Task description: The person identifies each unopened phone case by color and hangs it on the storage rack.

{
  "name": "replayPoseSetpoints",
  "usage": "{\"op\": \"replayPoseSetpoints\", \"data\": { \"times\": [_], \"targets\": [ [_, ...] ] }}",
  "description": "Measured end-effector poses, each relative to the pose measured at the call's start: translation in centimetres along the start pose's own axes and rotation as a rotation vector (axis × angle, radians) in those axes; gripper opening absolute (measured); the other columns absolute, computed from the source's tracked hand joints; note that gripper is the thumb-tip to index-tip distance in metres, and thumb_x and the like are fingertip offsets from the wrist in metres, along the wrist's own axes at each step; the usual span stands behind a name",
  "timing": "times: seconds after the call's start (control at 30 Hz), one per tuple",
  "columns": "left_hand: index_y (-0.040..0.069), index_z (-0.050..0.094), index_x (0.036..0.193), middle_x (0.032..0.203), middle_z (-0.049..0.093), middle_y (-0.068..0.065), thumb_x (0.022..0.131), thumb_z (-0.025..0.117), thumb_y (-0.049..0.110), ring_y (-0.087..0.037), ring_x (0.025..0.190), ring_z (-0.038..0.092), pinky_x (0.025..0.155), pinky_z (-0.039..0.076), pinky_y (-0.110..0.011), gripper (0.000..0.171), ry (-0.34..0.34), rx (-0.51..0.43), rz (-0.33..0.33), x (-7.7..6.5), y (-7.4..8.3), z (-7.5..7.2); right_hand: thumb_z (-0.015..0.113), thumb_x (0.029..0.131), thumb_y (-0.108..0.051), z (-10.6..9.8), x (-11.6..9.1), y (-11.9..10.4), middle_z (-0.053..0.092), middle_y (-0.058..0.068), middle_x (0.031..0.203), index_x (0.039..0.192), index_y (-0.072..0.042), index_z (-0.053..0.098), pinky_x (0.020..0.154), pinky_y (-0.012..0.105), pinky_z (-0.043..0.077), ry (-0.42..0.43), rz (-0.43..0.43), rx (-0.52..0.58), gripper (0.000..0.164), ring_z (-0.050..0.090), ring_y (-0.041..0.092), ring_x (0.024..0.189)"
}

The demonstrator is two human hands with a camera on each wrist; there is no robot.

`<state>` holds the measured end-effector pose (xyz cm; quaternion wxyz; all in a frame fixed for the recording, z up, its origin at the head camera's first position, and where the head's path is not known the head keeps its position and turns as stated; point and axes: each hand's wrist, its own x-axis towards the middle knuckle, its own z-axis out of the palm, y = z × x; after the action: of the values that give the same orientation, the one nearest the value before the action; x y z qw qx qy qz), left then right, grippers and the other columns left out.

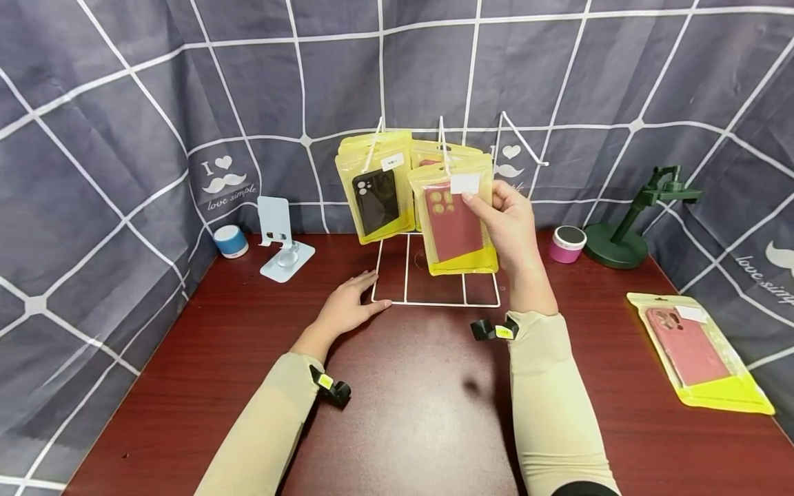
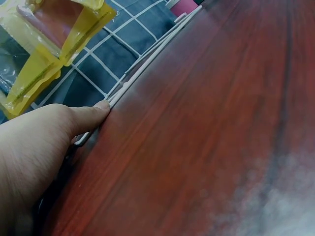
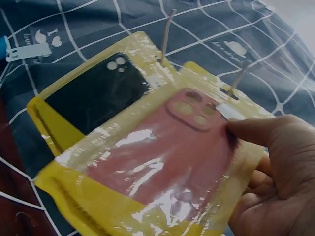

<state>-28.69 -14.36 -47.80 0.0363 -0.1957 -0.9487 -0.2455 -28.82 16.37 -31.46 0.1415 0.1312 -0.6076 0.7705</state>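
Observation:
My right hand pinches a clear-and-yellow pouch with a dusky-pink phone case by its right edge, thumb near the white label. In the right wrist view, the middle hook meets this pouch's hanging slot. Behind it, another yellow pouch is mostly hidden. Pouches holding a black phone case hang from the left hook of a white wire rack. My left hand rests at the front left corner of the rack's base, fingers extended; in the left wrist view its thumb touches the base wire.
Another pouched pink phone case lies on the table at right. A dark green stand and a pink cylinder stand at back right. At back left are a light blue phone stand and a blue cylinder. The rack's right hook juts forward.

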Motion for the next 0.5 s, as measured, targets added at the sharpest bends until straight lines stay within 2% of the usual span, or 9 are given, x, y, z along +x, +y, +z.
{"op": "replayPoseSetpoints", "data": {
  "times": [0.1, 0.17, 0.37, 0.5],
  "targets": [
    [0.010, 0.047, 0.151, 0.157, 0.042, -0.004, 0.090, 0.062, 0.066, -0.027, 0.147, 0.034, 0.119, 0.029, -0.047, 0.085, 0.004, -0.002, 0.009, 0.0, -0.1, 0.0, 0.080, 0.088, -0.016, 0.3, 0.2, 0.6, 0.075, 0.008, 0.091, 0.106, -0.003, 0.069, 0.064, 0.029, 0.061, 0.027, 0.002, -0.028, 0.025, 0.073, 0.019, 0.075],
    [0.010, 0.047, 0.151, 0.157, 0.042, -0.004, 0.090, 0.062, 0.066, -0.027, 0.147, 0.034, 0.119, 0.029, -0.047, 0.085, 0.006, -0.002, 0.013, 0.0, -0.1, 0.0, 0.079, 0.089, -0.016, 0.4, 0.2, 1.0, 0.075, 0.008, 0.094, 0.111, -0.003, 0.069, 0.067, 0.030, 0.061, 0.009, 0.027, -0.054, 0.028, 0.073, 0.019, 0.077],
    [0.010, 0.048, 0.151, 0.157, 0.042, -0.004, 0.089, 0.061, 0.067, -0.026, 0.147, 0.035, 0.119, 0.030, -0.046, 0.085, 0.015, 0.003, 0.018, 0.1, -0.2, 0.1, 0.076, 0.091, -0.015, -0.1, 0.7, 3.0, 0.075, 0.007, 0.105, 0.123, 0.000, 0.067, 0.080, 0.029, 0.058, -0.158, 0.116, -0.240, 0.036, 0.072, 0.015, 0.088],
    [0.010, 0.048, 0.151, 0.156, 0.043, -0.003, 0.089, 0.062, 0.067, -0.026, 0.146, 0.035, 0.119, 0.030, -0.045, 0.085, 0.020, 0.004, 0.026, 0.2, -0.2, 0.2, 0.075, 0.091, -0.016, -0.6, 0.9, 4.3, 0.074, 0.009, 0.110, 0.125, 0.001, 0.067, 0.086, 0.029, 0.057, -0.196, 0.146, -0.263, 0.038, 0.071, 0.016, 0.093]
  ]
}}
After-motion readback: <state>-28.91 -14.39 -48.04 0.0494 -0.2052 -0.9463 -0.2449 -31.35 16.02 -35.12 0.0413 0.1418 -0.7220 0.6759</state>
